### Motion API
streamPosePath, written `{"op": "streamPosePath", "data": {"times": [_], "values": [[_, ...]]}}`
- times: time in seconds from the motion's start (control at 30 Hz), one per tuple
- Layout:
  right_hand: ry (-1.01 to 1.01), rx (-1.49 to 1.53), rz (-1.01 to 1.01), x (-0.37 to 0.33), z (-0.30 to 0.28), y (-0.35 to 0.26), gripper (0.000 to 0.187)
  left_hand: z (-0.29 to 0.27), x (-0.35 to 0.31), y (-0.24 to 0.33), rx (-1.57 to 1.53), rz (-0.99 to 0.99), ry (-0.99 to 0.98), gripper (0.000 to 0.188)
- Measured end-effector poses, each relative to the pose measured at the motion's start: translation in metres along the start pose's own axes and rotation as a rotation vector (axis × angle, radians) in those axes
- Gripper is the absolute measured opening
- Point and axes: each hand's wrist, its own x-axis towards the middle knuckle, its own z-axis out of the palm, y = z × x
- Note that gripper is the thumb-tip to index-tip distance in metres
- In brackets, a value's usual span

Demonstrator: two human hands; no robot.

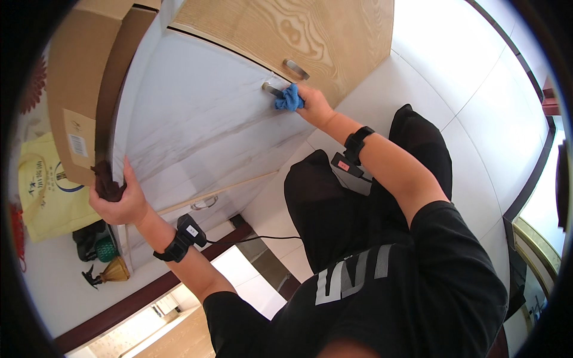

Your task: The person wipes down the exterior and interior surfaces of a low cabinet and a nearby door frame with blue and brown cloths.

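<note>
In my right hand (pixel 315 107) is a bunched blue cloth (pixel 289 98). It is pressed against the metal handle (pixel 272 90) of a white, marble-patterned cabinet door (pixel 197 101). My left hand (pixel 122 200) is at the cabinet's upper edge, closed round a dark brown, cloth-like bundle (pixel 107 182), with the thumb stretched along the edge. Just above that bundle rises a cardboard box (pixel 82 89) with a pale label. Both wrists wear black straps with small boxes on them.
A wood-grain door (pixel 292 39) with its own handle (pixel 296 69) adjoins the white one. On the cabinet top lie a yellow bag (pixel 45 191), a green textured object (pixel 106 249) and an amber spray bottle (pixel 113 271). A black cable (pixel 256 237) runs from the left wrist toward my body.
</note>
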Motion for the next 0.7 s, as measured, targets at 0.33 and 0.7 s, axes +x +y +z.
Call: {"op": "streamPosePath", "data": {"times": [0.33,0.7], "values": [[0.068,0.019,0.393,0.029,-0.003,-0.085,0.022,0.007,-0.017,-0.023,0.074,0.06,0.06,0.065],[0.144,0.263,0.238,-0.009,-0.02,-0.03,0.027,0.013,-0.019,-0.025,0.053,0.039,0.081,0.064]]}}
